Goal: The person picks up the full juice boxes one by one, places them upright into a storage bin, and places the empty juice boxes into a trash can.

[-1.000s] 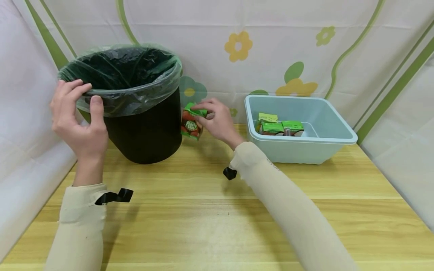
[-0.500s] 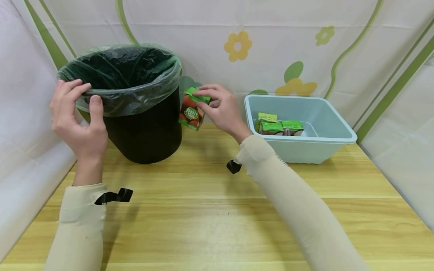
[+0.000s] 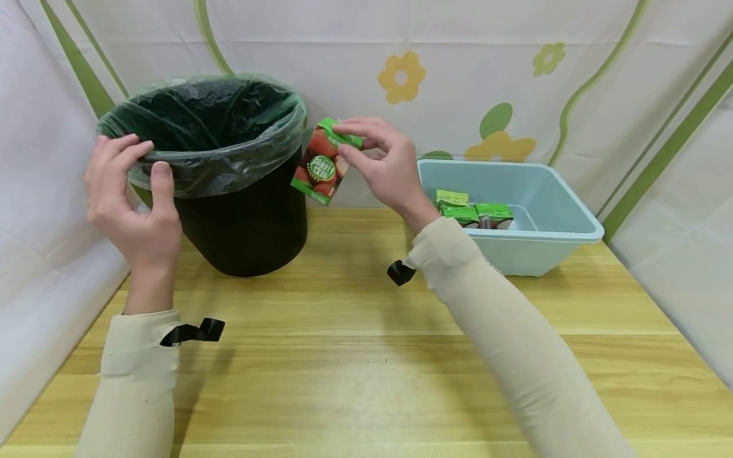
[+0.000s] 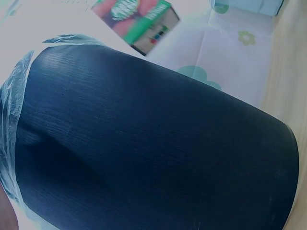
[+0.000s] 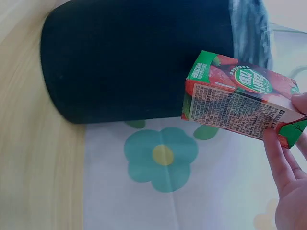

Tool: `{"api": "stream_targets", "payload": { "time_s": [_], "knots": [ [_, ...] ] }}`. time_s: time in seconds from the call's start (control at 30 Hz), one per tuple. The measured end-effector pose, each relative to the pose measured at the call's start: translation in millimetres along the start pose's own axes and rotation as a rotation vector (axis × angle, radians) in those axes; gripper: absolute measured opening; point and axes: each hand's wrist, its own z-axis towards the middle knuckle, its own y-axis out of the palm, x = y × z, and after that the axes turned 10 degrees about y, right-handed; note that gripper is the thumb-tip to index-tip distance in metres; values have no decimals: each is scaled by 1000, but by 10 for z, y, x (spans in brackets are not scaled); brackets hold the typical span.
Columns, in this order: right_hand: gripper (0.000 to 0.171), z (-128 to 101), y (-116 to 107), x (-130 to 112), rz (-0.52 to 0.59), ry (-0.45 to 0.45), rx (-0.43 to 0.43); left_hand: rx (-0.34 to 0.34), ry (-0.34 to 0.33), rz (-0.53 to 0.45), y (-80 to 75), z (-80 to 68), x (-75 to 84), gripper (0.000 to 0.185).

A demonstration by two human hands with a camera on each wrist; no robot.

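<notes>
In the head view, my right hand [image 3: 389, 162] pinches the green top end of a small juice carton [image 3: 322, 166], red with fruit pictures. The carton hangs tilted in the air, just right of a black trash bin [image 3: 246, 222]. Its printed side panel faces the right wrist view, where fingers and thumb hold the carton [image 5: 235, 100] at one end. My left hand [image 3: 134, 197] grips the bin's left rim, over the green plastic liner [image 3: 229, 172], thumb on the outside. In the left wrist view the carton [image 4: 139, 21] is partly cut off beyond the bin [image 4: 153, 139].
At the right stands a light blue plastic tub [image 3: 515, 251] with several small green-topped cartons [image 3: 458, 215] inside. Both containers rest on a wood-grain table [image 3: 321, 356]. A white flowered cloth [image 3: 458, 83] hangs close behind them.
My right hand has raised the juice carton from low beside the bin, moving up and slightly right; the carton tilts more. My left hand stays on the rim.
</notes>
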Motion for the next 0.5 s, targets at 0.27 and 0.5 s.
{"api": "stream_targets", "payload": {
  "time_s": [0.27, 0.5],
  "knots": [
    [29, 55, -62, -187, 76, -70, 43, -7, -7, 7, -12, -1, 2, 40],
    [28, 98, -109, -332, 229, -103, 67, -9, -1, 4, 1, -4, -9, 40]
  ]
}}
